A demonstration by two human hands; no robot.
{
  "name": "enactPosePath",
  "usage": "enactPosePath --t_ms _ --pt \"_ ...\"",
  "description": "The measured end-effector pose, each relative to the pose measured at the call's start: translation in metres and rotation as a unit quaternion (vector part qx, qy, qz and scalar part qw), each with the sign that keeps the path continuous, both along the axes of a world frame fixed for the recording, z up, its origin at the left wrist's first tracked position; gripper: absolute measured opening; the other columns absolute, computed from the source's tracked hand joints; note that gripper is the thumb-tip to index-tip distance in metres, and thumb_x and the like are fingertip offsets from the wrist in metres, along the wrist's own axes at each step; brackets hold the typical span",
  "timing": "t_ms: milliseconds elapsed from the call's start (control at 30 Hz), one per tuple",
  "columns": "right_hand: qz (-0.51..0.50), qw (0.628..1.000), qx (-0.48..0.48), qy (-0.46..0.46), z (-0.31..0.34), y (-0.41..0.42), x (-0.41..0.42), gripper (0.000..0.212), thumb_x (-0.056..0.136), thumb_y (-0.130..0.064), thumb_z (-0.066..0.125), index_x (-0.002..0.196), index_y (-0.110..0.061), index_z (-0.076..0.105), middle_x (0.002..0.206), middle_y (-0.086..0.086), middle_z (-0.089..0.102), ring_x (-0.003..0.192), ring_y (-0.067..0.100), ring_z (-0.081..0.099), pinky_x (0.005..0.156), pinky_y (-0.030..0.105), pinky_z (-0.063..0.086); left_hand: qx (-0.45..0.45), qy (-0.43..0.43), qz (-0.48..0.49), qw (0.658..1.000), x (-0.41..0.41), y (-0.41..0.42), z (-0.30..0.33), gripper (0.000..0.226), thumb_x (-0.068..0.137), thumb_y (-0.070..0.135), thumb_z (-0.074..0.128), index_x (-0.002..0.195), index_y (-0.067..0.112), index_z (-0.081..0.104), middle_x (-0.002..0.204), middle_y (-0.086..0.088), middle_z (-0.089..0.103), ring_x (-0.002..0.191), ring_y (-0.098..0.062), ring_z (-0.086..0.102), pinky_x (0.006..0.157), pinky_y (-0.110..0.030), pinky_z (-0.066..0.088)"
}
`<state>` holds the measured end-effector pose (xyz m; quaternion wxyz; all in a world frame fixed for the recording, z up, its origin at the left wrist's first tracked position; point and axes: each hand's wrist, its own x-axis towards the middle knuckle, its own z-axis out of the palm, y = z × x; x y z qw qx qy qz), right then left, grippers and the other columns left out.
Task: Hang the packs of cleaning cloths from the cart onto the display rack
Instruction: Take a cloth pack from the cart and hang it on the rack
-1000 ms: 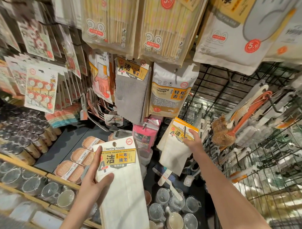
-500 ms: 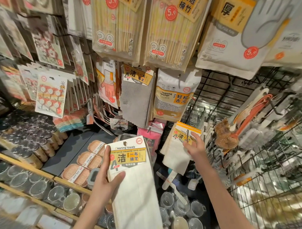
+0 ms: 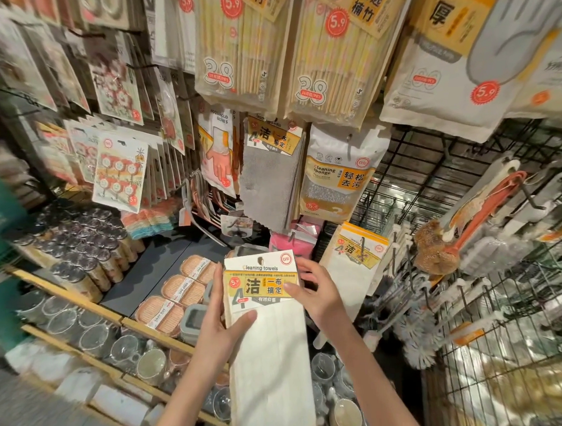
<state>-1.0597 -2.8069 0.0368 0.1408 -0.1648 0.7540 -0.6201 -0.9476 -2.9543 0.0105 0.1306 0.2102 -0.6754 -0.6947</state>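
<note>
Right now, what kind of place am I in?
Most likely a household-goods shop aisle: priced chopstick packs hang on pegs, a wire display rack holds brushes, and glass mugs line the shelf below.

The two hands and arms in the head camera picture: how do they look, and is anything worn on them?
Both are bare. The left hand and the right hand have no gloves, rings or watch that I can see. Both forearms are uncovered down to the bottom edge of the picture, so no sleeve shows. The fingers are slim and the nails are short, with no visible polish.
</note>
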Motion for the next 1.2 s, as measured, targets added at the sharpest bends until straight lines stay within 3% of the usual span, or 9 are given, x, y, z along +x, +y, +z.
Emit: enactPosePath --t_ms 133,267,433,533,600,767,900,1067,1200 --pt "-0.019 1.000 0.005 0.011 -0.001 -0.008 0.007 0.047 0.077 -0.002 0.074 0.105 -0.032 0.051 0.105 -0.009 0.056 0.086 -0.017 0.053 0.079 0.015 0.050 -0.004 -0.006 0.010 1.000 0.003 -0.001 -0.002 0.088 0.076 0.026 0.077 0.130 0.069 0.022 0.119 0.035 0.059 0.111 0.005 0.059 0.086 -0.026 0.048" --pt "-0.039 0.999 0.006 0.027 -0.004 -0.008 0.007 0.045 0.074 -0.007 0.077 0.097 -0.034 0.050 0.102 -0.001 0.058 0.090 0.001 0.055 0.081 0.031 0.053 0.000 -0.014 0.021 1.000 0.003 0.001 -0.001 0.085 0.082 0.008 0.072 0.130 0.062 0.026 0.104 0.040 0.062 0.103 0.008 0.061 0.070 -0.015 0.052" --pt "-0.033 0.999 -0.006 0.034 -0.003 -0.003 0.003 0.040 0.075 -0.002 0.075 0.091 -0.026 0.047 0.097 -0.001 0.061 0.089 0.012 0.057 0.075 0.025 0.051 -0.014 -0.010 0.021 1.000 0.004 0.004 0.003 0.084 0.081 0.004 0.071 0.137 0.049 0.028 0.100 0.047 0.059 0.105 0.009 0.057 0.067 -0.011 0.050" --pt "-0.025 0.999 -0.015 0.018 -0.003 0.001 0.001 0.038 0.075 0.001 0.074 0.090 -0.020 0.046 0.098 0.005 0.065 0.094 0.019 0.062 0.077 0.039 0.056 -0.013 -0.011 0.019 1.000 0.003 0.007 0.006 0.081 0.080 -0.003 0.070 0.137 0.039 0.031 0.093 0.054 0.054 0.091 0.022 0.056 0.065 -0.007 0.048" --pt "-0.023 1.000 -0.018 0.011 -0.005 0.002 -0.001 0.039 0.075 0.002 0.074 0.090 -0.018 0.044 0.099 0.009 0.066 0.095 0.024 0.064 0.076 0.045 0.056 -0.004 -0.012 0.021 1.000 0.002 0.006 0.007 0.078 0.079 -0.001 0.071 0.136 0.039 0.034 0.094 0.050 0.057 0.088 0.022 0.057 0.064 -0.009 0.049" --pt "-0.025 0.999 -0.023 0.018 -0.002 0.000 0.000 0.040 0.075 0.006 0.072 0.088 -0.018 0.043 0.091 -0.005 0.065 0.084 0.004 0.063 0.069 0.022 0.052 0.017 -0.012 0.026 0.999 0.002 0.006 0.010 0.076 0.078 0.004 0.074 0.134 0.042 0.040 0.118 0.023 0.059 0.090 0.016 0.061 0.063 -0.010 0.050" --pt "-0.033 0.999 -0.031 0.025 -0.003 0.000 0.001 0.038 0.077 0.004 0.071 0.091 -0.021 0.045 0.093 -0.001 0.067 0.086 0.006 0.064 0.072 0.027 0.054 0.024 -0.008 0.028 0.999 0.001 0.008 0.013 0.072 0.082 0.002 0.071 0.131 0.042 0.038 0.110 0.025 0.057 0.079 0.018 0.061 0.056 -0.008 0.049" --pt "-0.037 0.997 -0.062 0.012 -0.002 0.001 0.001 0.042 0.081 0.007 0.065 0.098 -0.025 0.043 0.096 0.000 0.062 0.084 0.011 0.066 0.066 0.021 0.052 0.030 -0.008 0.026 0.999 -0.001 0.004 0.009 0.069 0.081 0.015 0.073 0.129 0.051 0.039 0.112 0.035 0.055 0.089 0.012 0.063 0.067 -0.013 0.052" --pt "-0.037 0.995 -0.094 -0.017 -0.004 0.003 0.002 0.055 0.082 0.011 0.061 0.118 -0.023 0.035 0.099 0.005 0.060 0.086 0.011 0.068 0.070 0.022 0.053 0.027 -0.010 0.030 0.999 -0.001 0.002 0.007 0.072 0.079 0.025 0.074 0.133 0.054 0.037 0.125 0.035 0.049 0.113 0.004 0.055 0.095 -0.027 0.049"
